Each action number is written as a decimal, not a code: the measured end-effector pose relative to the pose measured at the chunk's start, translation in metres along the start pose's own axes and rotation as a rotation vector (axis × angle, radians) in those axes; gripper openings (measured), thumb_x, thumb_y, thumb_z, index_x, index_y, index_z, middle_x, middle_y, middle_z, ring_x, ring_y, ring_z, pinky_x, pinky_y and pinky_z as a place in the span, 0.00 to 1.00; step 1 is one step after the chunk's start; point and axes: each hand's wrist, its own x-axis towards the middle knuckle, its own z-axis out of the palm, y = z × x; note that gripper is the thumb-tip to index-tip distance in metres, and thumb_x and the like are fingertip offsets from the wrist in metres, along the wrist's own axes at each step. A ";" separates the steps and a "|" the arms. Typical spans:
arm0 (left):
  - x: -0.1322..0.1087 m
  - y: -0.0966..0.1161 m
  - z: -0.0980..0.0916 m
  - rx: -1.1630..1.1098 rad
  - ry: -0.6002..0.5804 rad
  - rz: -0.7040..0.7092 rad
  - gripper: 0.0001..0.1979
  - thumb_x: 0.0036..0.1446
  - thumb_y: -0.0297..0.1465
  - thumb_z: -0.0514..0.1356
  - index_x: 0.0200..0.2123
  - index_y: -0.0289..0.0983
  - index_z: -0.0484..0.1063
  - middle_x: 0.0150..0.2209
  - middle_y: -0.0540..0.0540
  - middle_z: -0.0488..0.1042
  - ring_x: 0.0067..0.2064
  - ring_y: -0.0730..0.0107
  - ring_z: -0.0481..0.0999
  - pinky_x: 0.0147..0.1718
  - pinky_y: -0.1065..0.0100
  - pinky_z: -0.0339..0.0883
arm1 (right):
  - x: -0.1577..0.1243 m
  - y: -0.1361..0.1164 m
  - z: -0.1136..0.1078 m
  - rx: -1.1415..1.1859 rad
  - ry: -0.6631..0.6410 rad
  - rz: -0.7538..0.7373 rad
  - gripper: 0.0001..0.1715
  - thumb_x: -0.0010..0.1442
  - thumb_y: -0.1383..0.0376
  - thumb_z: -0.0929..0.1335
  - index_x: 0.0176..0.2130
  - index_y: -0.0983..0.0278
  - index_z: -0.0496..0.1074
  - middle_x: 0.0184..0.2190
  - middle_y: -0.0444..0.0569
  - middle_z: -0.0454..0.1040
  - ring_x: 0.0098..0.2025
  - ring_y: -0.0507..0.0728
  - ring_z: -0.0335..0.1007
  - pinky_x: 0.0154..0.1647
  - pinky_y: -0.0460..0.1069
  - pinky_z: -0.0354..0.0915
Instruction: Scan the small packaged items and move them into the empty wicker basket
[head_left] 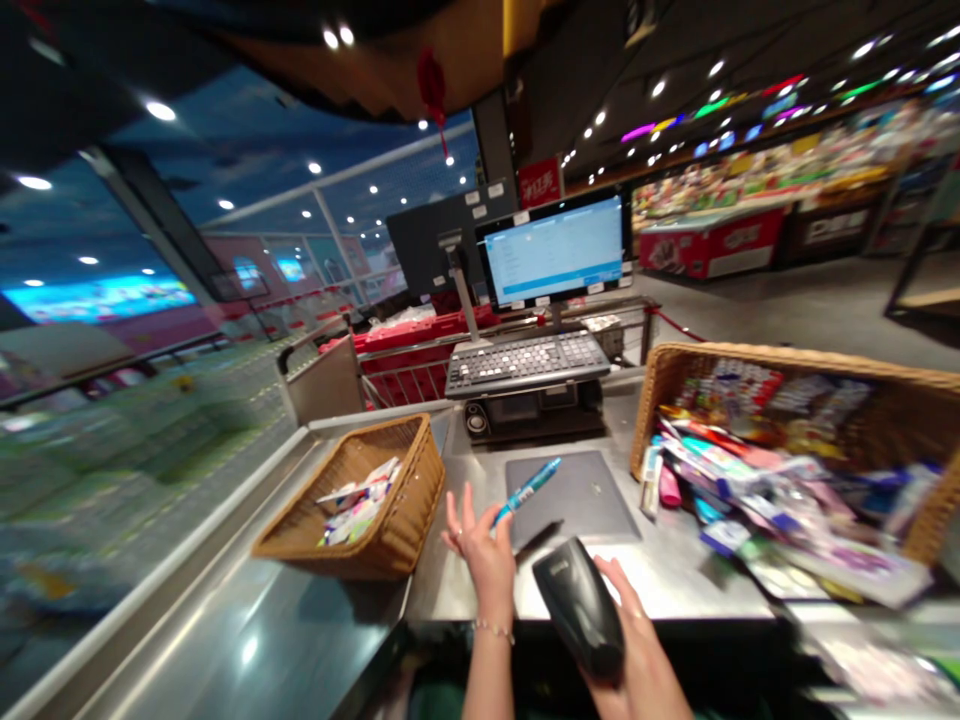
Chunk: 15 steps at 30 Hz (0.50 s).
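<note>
A blue pen (529, 489) is pinched between the thumb and fingers of my left hand (480, 540), its far end pointing up and to the right. The other fingers of that hand are spread. Around the body of a black handheld barcode scanner (579, 605) closes my right hand (634, 640), low in front of me. Both hands are over the metal counter (442, 585), near its front edge. Just beyond them lies a flat grey pad (600, 495) on the counter. Motion blurs the picture somewhat.
A wicker basket (420, 500) with a few small packages stands at the left. To the right, a larger wicker basket (645, 400) is heaped with packaged goods, some spilling over its front. Behind the pad are a keyboard (529, 362) and a lit monitor (555, 250).
</note>
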 end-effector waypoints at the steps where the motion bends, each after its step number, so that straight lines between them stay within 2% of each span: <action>1: 0.000 0.000 -0.001 0.000 -0.001 -0.001 0.10 0.57 0.31 0.57 0.32 0.42 0.80 0.61 0.43 0.66 0.68 0.51 0.50 0.63 0.38 0.40 | 0.000 0.000 0.001 0.002 0.004 -0.006 0.23 0.61 0.66 0.60 0.55 0.67 0.63 0.61 0.64 0.62 0.67 0.70 0.54 0.60 0.63 0.63; 9: -0.001 -0.003 -0.005 0.004 0.002 -0.001 0.10 0.58 0.31 0.57 0.33 0.42 0.80 0.62 0.42 0.65 0.68 0.50 0.50 0.62 0.37 0.40 | -0.001 0.003 -0.001 -0.013 -0.001 -0.040 0.23 0.61 0.66 0.61 0.55 0.68 0.63 0.59 0.66 0.64 0.66 0.71 0.55 0.59 0.64 0.64; 13: 0.000 -0.005 -0.007 0.000 0.016 0.012 0.10 0.57 0.31 0.57 0.33 0.43 0.80 0.62 0.43 0.66 0.68 0.50 0.50 0.62 0.37 0.41 | -0.001 0.004 -0.004 -0.025 -0.079 -0.119 0.26 0.57 0.67 0.65 0.55 0.66 0.65 0.58 0.63 0.67 0.64 0.70 0.59 0.56 0.60 0.68; 15: 0.000 -0.006 -0.007 -0.002 0.022 0.013 0.10 0.57 0.31 0.57 0.33 0.43 0.80 0.61 0.43 0.66 0.68 0.51 0.50 0.62 0.38 0.42 | -0.001 0.001 -0.004 -0.014 -0.031 -0.073 0.26 0.58 0.68 0.63 0.56 0.67 0.64 0.60 0.63 0.65 0.66 0.70 0.56 0.58 0.62 0.66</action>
